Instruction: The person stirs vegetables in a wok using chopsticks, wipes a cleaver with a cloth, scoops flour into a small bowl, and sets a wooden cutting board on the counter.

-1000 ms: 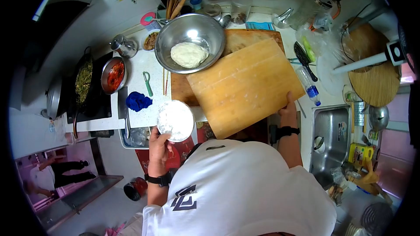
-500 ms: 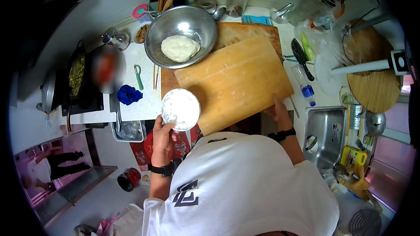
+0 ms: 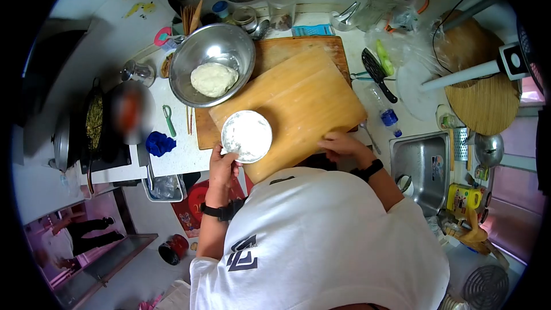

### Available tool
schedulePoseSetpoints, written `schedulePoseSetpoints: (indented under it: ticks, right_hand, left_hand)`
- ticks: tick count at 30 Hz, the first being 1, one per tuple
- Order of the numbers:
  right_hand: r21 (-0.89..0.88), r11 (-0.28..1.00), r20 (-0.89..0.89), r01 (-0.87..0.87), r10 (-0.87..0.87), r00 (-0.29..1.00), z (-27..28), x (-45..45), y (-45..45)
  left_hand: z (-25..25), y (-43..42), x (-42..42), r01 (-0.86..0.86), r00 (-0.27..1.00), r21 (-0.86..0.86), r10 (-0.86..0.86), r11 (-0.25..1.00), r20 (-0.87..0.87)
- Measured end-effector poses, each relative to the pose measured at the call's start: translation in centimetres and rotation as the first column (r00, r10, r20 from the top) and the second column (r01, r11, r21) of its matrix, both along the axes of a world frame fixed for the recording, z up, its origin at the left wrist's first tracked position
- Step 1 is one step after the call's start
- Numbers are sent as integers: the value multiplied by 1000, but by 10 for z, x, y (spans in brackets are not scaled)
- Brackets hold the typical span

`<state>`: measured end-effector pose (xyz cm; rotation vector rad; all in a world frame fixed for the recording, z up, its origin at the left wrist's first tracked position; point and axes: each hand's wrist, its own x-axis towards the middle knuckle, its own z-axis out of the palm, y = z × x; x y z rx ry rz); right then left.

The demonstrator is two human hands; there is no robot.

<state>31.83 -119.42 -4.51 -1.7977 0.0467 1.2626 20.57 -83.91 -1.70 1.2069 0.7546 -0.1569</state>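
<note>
My left hand (image 3: 224,167) is closed on the rim of a white bowl of flour (image 3: 247,136), held above the near left part of a light wooden board (image 3: 298,103). At the board's near right edge is my right hand (image 3: 343,146), with its fingers bent close to the surface; what they hold, if anything, cannot be made out. The light board lies askew over a darker cutting board (image 3: 275,51). A ball of dough (image 3: 214,80) sits in a large steel bowl (image 3: 244,51) at the boards' upper left.
A cleaver (image 3: 143,155), a blue cloth (image 3: 160,144) and a green peeler (image 3: 168,120) lie at left. To the right are a black knife (image 3: 376,72), a bottle (image 3: 389,116) and a sink (image 3: 427,166). A person (image 3: 63,241) appears at lower left.
The flour bowl in my left hand has moved right, over the light board. My right hand has shifted from the board's right edge inward, and its fingers have drawn together.
</note>
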Motion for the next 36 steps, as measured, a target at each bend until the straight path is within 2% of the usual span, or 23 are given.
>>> schedulePoseSetpoints:
  ticks: [1, 2, 4, 7, 12, 17, 18, 20, 24, 28, 30, 33, 34, 36]
  right_hand:
    - [111, 988, 10, -111, 111, 994, 8, 4, 8]
    - [111, 988, 12, -107, 106, 994, 16, 4, 19]
    - [294, 953, 82, 66, -94, 992, 33, 2, 40]
    - [357, 933, 72, 49, -79, 994, 47, 8, 55]
    - [321, 947, 83, -4, -24, 996, 18, 13, 57]
    - [231, 972, 164, 49, -88, 982, 10, 16, 60]
    - [231, 972, 165, 46, -86, 983, 10, 17, 59]
    - [299, 946, 209, 122, -190, 959, 10, 20, 55]
    - [238, 965, 263, 115, -178, 948, 4, 33, 47]
    - [170, 972, 214, 161, -196, 957, 1, 54, 32]
    - [165, 959, 247, 228, -265, 932, -3, 67, 20]
    - [141, 948, 282, 284, -313, 907, -3, 91, 4]
    - [156, 917, 283, 367, -398, 873, -12, 97, 1]
    - [200, 877, 298, 437, -480, 825, -21, 109, -6]
  left_hand:
    - [1, -6, 5, 34, 999, 26, -33, 999, -31]
    - [1, -11, 10, 68, 996, 53, -65, 996, -62]
    - [-3, -22, 17, 104, 992, 73, -98, 992, -77]
    - [-6, -36, 26, 216, 975, 103, -208, 971, -80]
    - [-17, -51, 33, 278, 959, 102, -269, 955, -89]
    - [-27, -62, 40, 276, 960, 68, -272, 959, -62]
    - [-29, -63, 42, 274, 961, 69, -270, 959, -61]
    - [-33, -65, 45, 269, 962, 33, -267, 963, -54]
    - [-23, -81, 53, 260, 965, 12, -259, 966, -52]
    - [-6, -81, 52, 177, 982, 22, -175, 984, -75]
    - [-6, -72, 43, 137, 986, 41, -132, 990, -105]
    - [-27, -48, 11, -56, 993, 164, 72, 985, -95]
    - [-39, -39, -4, -74, 991, 174, 92, 982, -97]
    - [-46, -28, -23, -214, 964, 184, 238, 959, -119]
